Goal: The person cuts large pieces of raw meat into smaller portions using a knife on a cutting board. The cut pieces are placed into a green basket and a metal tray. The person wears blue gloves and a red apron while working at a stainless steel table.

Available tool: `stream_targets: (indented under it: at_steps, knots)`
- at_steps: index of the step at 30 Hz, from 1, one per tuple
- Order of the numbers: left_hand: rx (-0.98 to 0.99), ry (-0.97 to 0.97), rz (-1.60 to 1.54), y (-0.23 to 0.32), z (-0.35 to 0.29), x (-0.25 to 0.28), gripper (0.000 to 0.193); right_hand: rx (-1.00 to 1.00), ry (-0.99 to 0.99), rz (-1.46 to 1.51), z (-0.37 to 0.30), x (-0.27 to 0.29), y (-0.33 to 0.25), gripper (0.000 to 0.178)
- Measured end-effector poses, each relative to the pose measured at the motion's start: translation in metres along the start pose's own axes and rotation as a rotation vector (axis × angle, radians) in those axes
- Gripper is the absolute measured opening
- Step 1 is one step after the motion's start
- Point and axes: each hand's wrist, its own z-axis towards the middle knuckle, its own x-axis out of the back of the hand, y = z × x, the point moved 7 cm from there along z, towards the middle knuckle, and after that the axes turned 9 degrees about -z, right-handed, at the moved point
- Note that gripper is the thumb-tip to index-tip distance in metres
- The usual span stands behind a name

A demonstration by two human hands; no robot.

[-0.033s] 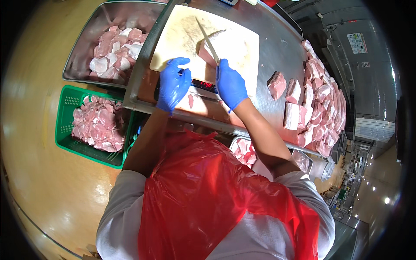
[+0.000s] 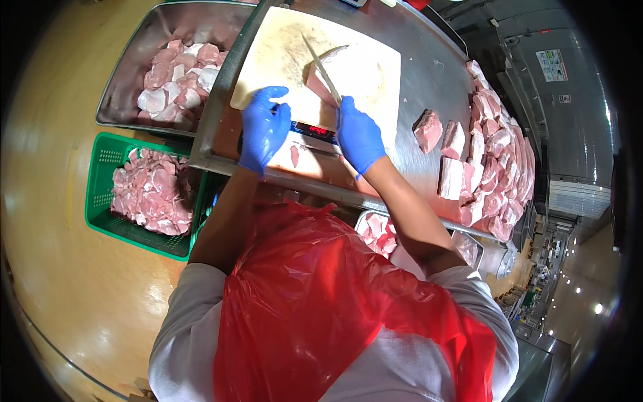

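Observation:
My right hand [image 2: 360, 137], in a blue glove, is closed round the handle of a long knife [image 2: 317, 60]. The blade points up and to the left, across the left part of a block of raw meat [image 2: 321, 86]. Glare washes out the meat's right part. It lies on a pale cutting board [image 2: 268, 57]. My left hand [image 2: 261, 139], also blue-gloved, is over the board's near left corner, index finger and thumb apart, with nothing visible between them. Between both hands is a scale's lit red display [image 2: 313, 130]. A small meat scrap [image 2: 295, 156] lies near the table edge.
Pieces of meat fill much of a steel bin [image 2: 124, 84] at the far left and a green basket [image 2: 100, 194] below it. Several meat blocks [image 2: 492, 157] are heaped on the right of the steel table [image 2: 429, 77]. A tray of red-pink meat [image 2: 377, 233] sits below the table edge.
My left hand has shifted slightly left, uncovering more of the display, whose reading differs. The right hand and knife have moved a little toward me. The meat block stays put.

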Motion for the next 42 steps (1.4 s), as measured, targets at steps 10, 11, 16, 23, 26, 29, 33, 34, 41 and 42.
stream_targets:
  at_steps: [10, 11, 16, 23, 26, 29, 33, 34, 41, 42]
  knots:
    - [-0.075, -0.112, 0.353, 0.022, 0.026, -0.042, 0.043, -0.032, -0.125, -0.130, -0.098, 0.032, 0.057, 0.026]
    - [-0.092, -0.055, 0.422, 0.019, 0.030, -0.050, 0.042, -0.016, -0.043, -0.093, -0.092, 0.039, 0.055, 0.026]
    - [0.109, 0.078, 0.139, -0.017, 0.043, -0.041, 0.024, -0.022, 0.012, -0.039, -0.017, 0.052, -0.016, 0.022]
    - [0.191, 0.020, 0.286, -0.009, 0.045, -0.043, 0.018, -0.046, -0.098, -0.035, 0.026, 0.016, -0.030, 0.022]
    - [0.087, 0.044, 0.267, 0.004, 0.044, -0.028, 0.018, -0.041, -0.256, -0.139, -0.020, -0.006, 0.001, 0.024]
    - [-0.159, 0.019, 0.390, 0.005, 0.036, 0.036, 0.019, -0.015, -0.314, -0.228, -0.076, -0.001, 0.044, 0.027]
    - [0.249, 0.028, 0.495, -0.007, -0.005, 0.184, 0.024, -0.029, -0.128, -0.042, -0.139, 0.019, 0.092, 0.021]
    - [0.273, -0.051, 0.920, -0.025, -0.023, 0.224, 0.024, -0.070, -0.077, 0.028, -0.149, 0.020, 0.099, 0.019]
    - [-0.269, -0.239, 0.627, 0.016, 0.058, 0.006, 0.057, -0.173, 0.353, 0.378, -0.098, 0.034, 0.100, 0.014]
    - [-0.337, -0.296, 0.655, 0.021, 0.065, -0.049, 0.062, -0.121, 0.430, 0.391, -0.086, 0.043, 0.092, 0.012]
